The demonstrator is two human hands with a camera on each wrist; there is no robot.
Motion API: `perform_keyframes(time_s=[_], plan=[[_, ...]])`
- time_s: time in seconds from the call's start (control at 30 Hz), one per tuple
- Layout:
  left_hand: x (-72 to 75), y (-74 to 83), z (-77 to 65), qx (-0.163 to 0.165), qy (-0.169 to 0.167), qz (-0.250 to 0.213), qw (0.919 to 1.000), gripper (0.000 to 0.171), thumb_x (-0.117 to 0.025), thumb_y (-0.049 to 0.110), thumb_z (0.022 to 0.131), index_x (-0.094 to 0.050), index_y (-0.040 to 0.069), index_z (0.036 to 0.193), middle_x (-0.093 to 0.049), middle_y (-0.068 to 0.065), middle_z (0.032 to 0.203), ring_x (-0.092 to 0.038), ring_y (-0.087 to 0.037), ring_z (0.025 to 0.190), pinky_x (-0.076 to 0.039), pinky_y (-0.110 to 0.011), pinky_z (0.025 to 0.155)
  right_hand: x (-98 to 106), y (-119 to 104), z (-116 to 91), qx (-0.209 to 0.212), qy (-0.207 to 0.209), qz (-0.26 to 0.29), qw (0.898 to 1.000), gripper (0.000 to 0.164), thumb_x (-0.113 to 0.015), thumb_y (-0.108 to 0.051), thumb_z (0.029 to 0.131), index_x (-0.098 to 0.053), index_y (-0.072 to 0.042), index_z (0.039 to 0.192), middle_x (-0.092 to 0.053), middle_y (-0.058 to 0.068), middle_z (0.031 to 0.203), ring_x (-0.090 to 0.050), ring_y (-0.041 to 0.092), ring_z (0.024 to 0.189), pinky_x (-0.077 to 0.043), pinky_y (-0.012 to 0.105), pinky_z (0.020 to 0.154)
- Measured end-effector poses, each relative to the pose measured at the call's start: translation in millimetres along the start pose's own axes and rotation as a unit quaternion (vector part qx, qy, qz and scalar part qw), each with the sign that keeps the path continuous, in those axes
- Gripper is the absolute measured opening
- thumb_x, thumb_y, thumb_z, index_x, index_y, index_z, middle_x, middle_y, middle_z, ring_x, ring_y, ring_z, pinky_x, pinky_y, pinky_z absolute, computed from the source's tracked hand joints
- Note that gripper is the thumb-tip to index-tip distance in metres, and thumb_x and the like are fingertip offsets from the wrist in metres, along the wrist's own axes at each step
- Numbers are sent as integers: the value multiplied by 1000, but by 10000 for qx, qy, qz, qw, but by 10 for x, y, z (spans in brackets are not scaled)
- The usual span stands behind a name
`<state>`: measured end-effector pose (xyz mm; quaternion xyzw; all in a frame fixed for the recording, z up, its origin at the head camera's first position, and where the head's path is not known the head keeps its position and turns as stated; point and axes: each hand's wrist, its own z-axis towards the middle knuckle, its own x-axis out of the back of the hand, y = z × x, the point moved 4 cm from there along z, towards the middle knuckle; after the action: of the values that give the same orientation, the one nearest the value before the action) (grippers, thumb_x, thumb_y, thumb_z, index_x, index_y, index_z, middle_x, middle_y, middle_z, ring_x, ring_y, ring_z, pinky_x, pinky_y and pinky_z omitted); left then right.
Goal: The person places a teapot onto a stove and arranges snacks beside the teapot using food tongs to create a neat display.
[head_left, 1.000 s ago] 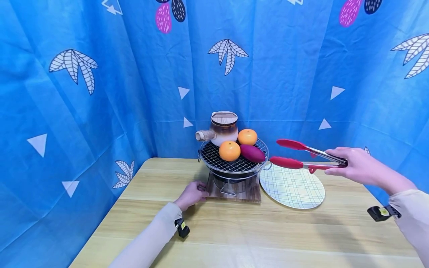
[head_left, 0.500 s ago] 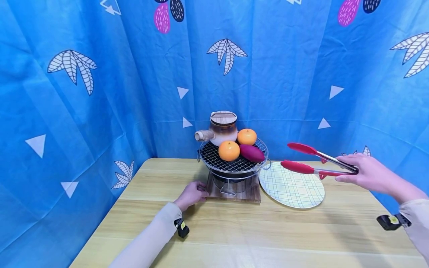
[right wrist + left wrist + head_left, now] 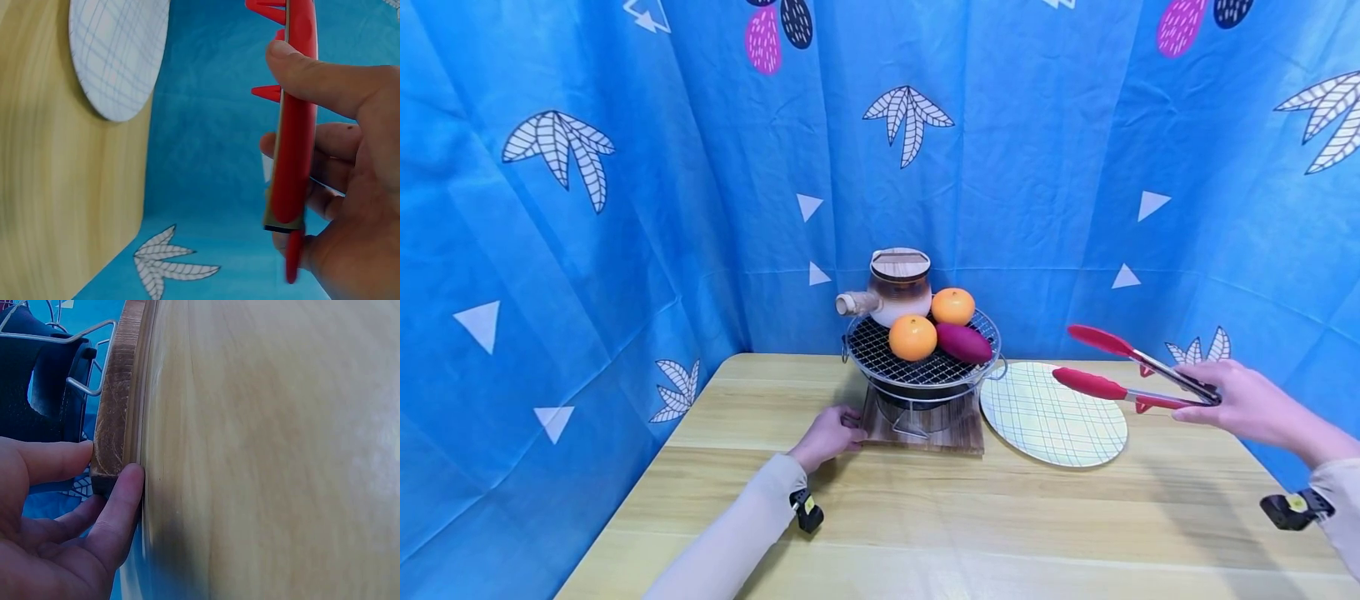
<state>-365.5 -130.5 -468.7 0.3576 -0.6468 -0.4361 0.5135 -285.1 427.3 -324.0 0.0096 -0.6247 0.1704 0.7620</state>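
Note:
My left hand (image 3: 831, 438) pinches the near left corner of a dark wooden board (image 3: 119, 394), thumb on its upper face and fingers at its edge. On that board stands a small round grill with a wire rack (image 3: 868, 346). The rack bears a lidded clay teapot (image 3: 901, 296) with a side handle, an orange (image 3: 913, 337), a second orange (image 3: 953, 307) and a purple sweet potato (image 3: 964, 342). Off to the right, my right hand (image 3: 1251, 404) grips red-tipped metal tongs (image 3: 297, 137) in the air. The tongs' arms are spread, with nothing between them.
Right of the grill, a round plate with a checked pattern (image 3: 1052, 417) lies on the light wooden table (image 3: 925, 525), below and left of the tongs. Blue patterned curtains (image 3: 1037, 167) hang behind the table and at both sides.
My right hand has moved right and slightly down with the tongs, away from the grill. The left hand, the board and the food on the rack have stayed put.

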Motion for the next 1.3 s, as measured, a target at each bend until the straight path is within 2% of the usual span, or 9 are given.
perform_keyframes(time_s=[0.2, 0.33, 0.43, 0.57, 0.6, 0.8, 1.0, 1.13, 1.3], plan=[[-5, -10, 5, -19, 13, -45, 10000, 41, -70, -2, 86, -55, -12, 124, -67, -23, 104, -73, -28, 81, -65, -37, 78, -94, 138, -27, -76, -192, -93, 9997, 83, -85, -39, 78, -54, 14, 133, -56, 42, 126, -52, 54, 108, -50, 73, 81], [0, -15, 5, -25, 12, -30, 10000, 42, -70, -2, 87, -54, -12, 124, -67, -23, 105, -73, -29, 81, -65, -38, 78, -161, 209, -57, -97, -238, -55, 9997, 84, -86, -38, 77, -53, 15, 133, -54, 43, 128, -49, 58, 113, -47, 76, 87], [4, -13, 4, -1, 32, -18, 10000, 42, -70, -2, 87, -54, -11, 124, -67, -23, 105, -73, -29, 81, -65, -38, 78, -207, 250, -81, -80, -263, 55, 9996, 82, -86, -36, 78, -53, 15, 133, -55, 42, 127, -52, 54, 109, -51, 69, 83], [2, -6, 5, 20, 35, -46, 10000, 41, -70, -3, 87, -55, -11, 124, -67, -22, 104, -73, -28, 81, -65, -38, 78, -277, 294, -103, -75, -359, 164, 9992, 81, -86, -34, 78, -53, 14, 134, -58, 41, 124, -57, 33, 88, -51, 42, 70], [3, -3, 3, 12, 29, -54, 10000, 41, -70, -3, 87, -55, -11, 124, -67, -22, 104, -72, -27, 81, -65, -38, 78, -295, 306, -107, -85, -367, 162, 9992, 81, -86, -35, 78, -54, 14, 134, -58, 41, 123, -58, 32, 87, -50, 40, 69], [-2, -3, -4, 33, 10, -117, 9999, 40, -70, -3, 86, -55, -11, 123, -67, -22, 102, -72, -26, 79, -65, -37, 77, -404, 394, -115, -208, -478, 195, 9985, 82, -86, -35, 77, -53, 14, 134, -61, 39, 119, -63, 35, 89, -55, 50, 71], [2, -10, 0, -11, 14, -96, 10000, 41, -70, -3, 86, -54, -12, 123, -67, -23, 103, -72, -26, 78, -65, -37, 76, -518, 459, -116, -284, -603, 199, 9976, 81, -86, -33, 76, -53, 13, 134, -67, 28, 107, -54, 21, 78, -45, 33, 65], [1, -9, -2, 10, 21, -69, 10000, 42, -71, -3, 86, -54, -12, 124, -67, -23, 104, -72, -27, 79, -65, -38, 77, -587, 489, -118, -285, -587, 257, 9975, 81, -87, -31, 75, -52, 14, 134, -68, 27, 105, -53, 23, 79, -44, 33, 65], [-1, -12, 3, 31, 48, -12, 10000, 41, -71, -2, 86, -55, -11, 123, -67, -22, 104, -72, -27, 80, -65, -38, 77, -646, 531, -112, -402, -591, 336, 9969, 81, -87, -29, 75, -52, 14, 135, -64, 35, 113, -55, 30, 83, -45, 35, 66]])
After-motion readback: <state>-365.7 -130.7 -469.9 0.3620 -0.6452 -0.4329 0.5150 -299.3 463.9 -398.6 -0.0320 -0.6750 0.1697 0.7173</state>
